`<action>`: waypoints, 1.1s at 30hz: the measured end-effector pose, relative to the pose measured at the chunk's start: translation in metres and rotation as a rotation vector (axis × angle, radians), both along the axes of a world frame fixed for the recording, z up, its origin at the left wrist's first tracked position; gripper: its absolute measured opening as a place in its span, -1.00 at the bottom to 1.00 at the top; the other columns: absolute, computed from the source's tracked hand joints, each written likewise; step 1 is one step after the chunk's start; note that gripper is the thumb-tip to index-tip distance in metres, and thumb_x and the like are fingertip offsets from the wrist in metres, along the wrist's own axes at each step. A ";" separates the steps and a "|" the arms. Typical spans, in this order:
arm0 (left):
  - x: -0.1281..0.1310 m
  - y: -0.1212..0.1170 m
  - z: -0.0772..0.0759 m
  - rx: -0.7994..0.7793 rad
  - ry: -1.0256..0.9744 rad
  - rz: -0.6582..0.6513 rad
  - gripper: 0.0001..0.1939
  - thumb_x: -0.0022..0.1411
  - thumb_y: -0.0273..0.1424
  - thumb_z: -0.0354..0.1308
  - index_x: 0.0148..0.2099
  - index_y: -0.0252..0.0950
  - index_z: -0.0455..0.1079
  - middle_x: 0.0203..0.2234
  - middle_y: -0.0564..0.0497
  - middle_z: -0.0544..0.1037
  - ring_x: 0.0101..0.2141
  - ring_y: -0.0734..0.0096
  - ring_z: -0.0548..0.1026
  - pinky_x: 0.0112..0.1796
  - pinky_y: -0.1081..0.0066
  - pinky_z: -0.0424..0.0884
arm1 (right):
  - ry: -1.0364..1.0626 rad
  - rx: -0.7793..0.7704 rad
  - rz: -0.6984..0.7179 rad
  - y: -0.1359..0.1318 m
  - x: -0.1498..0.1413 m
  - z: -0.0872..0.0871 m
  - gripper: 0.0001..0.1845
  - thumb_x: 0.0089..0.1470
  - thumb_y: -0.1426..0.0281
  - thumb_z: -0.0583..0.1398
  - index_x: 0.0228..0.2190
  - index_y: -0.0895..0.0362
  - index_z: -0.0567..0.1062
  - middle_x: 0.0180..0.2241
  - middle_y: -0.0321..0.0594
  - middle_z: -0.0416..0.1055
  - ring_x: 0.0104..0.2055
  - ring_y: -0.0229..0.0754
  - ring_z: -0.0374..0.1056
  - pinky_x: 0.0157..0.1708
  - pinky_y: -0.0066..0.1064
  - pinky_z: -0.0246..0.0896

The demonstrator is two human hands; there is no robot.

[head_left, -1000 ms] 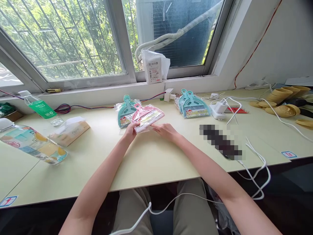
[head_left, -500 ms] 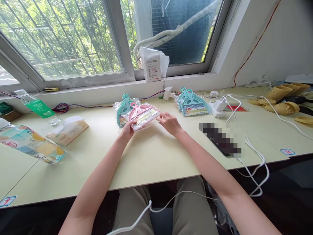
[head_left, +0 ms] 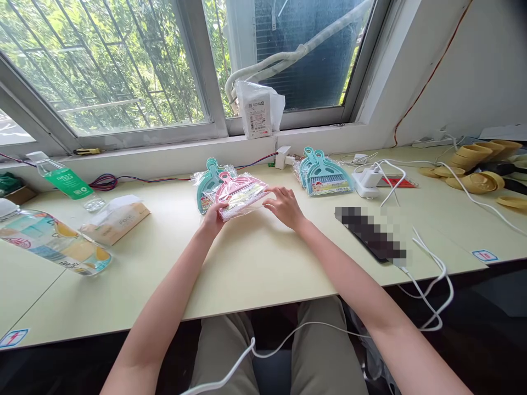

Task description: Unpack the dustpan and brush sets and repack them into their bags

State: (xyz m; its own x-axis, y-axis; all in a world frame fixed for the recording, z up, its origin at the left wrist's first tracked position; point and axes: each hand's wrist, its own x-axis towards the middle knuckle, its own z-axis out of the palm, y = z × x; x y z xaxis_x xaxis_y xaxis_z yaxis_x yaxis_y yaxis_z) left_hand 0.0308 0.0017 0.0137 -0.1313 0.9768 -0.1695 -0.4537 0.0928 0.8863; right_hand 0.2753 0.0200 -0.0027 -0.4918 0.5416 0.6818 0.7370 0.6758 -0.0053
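A pink dustpan and brush set [head_left: 242, 193] in clear plastic wrap is tilted above the table in front of me. My left hand [head_left: 214, 218] is closed on its lower left edge, thumb on top. At the right corner of the wrap is my right hand [head_left: 285, 206]. Its fingers are bent and apart from the thumb, and the index fingertip reaches the wrap's edge. Behind the pink set lie wrapped green dustpan sets [head_left: 211, 178], partly covered by it. More green dustpan sets [head_left: 325, 174] are stacked to the right.
On the left are a green-labelled bottle [head_left: 69, 181], a large drink bottle [head_left: 57, 238] and a tissue pack [head_left: 117, 219]. A phone [head_left: 370, 233], a power strip [head_left: 366, 184], white cables and yellow tape rolls [head_left: 477, 181] lie to the right. A wrapped box [head_left: 259, 112] stands on the sill.
My right thumb and fingers have spread a little at the wrap's right corner. The pink set has shifted slightly left, still in my left hand.
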 end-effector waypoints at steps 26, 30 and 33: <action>0.007 -0.012 0.001 0.077 0.342 -0.532 -0.55 0.06 -0.37 0.25 -0.01 -0.35 0.25 -0.44 -0.02 0.52 -0.56 0.39 0.54 -0.54 0.48 0.44 | 0.512 -0.112 -0.037 0.004 0.000 0.003 -0.78 0.20 0.30 0.05 -0.37 0.06 0.46 -0.08 -0.13 0.42 0.00 0.00 0.29 0.06 -0.11 0.05; 0.008 -0.011 -0.003 0.039 0.361 -0.503 -0.51 0.00 -0.34 0.33 -0.04 -0.34 0.27 -0.46 0.01 0.50 -0.56 0.47 0.51 -0.53 0.51 0.41 | 0.478 -0.177 0.000 0.004 0.001 0.004 -0.78 0.24 0.34 0.00 -0.35 0.07 0.41 -0.32 -0.24 0.55 -0.25 -0.12 0.42 0.12 -0.15 -0.04; 0.007 -0.011 -0.005 0.028 0.387 -0.539 -0.48 -0.07 -0.38 0.36 -0.05 -0.34 0.30 -0.40 -0.03 0.52 -0.52 0.47 0.51 -0.50 0.50 0.43 | 0.474 -0.231 -0.030 0.006 0.002 0.003 -0.80 0.21 0.33 0.04 -0.38 0.06 0.43 -0.43 -0.29 0.56 -0.33 -0.15 0.43 0.11 -0.18 -0.03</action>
State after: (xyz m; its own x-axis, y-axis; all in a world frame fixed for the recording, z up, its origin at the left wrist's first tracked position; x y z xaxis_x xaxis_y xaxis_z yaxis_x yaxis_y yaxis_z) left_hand 0.0381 -0.0088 0.0085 0.3307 0.9259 -0.1823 0.0019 0.1925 0.9813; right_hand 0.2774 0.0262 0.0004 -0.1407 0.7133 0.6866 0.6363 0.5965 -0.4893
